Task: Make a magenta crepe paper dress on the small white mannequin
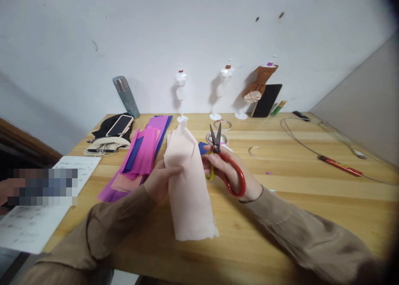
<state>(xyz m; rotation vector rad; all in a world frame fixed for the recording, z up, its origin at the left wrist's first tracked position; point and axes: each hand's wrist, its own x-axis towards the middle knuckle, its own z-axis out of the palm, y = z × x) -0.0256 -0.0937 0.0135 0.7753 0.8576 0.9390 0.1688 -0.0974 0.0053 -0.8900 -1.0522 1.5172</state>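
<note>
My left hand (159,179) is closed on a pale pink sheet that looks like crepe paper (190,193), thumb on its front. The sheet is raised, folded over at the top, its lower edge uneven. In my right hand (222,162) is a pair of red-handled scissors (236,185), blades parted and pointing up and away. The blades are just right of the sheet and apart from it. A yellow loop (211,170) shows at my right fingers; whether it belongs to the scissors I cannot tell. A small blue piece (203,148) lies behind that hand.
Purple, pink and blue sheets (146,150) lie left, near a phone (120,125) and a flask (126,97). Miniature dress forms (181,92) line the wall, one in a brown dress (260,81). A red-handled tool with a cable (339,165) lies right. Someone's hand (9,189) is far left.
</note>
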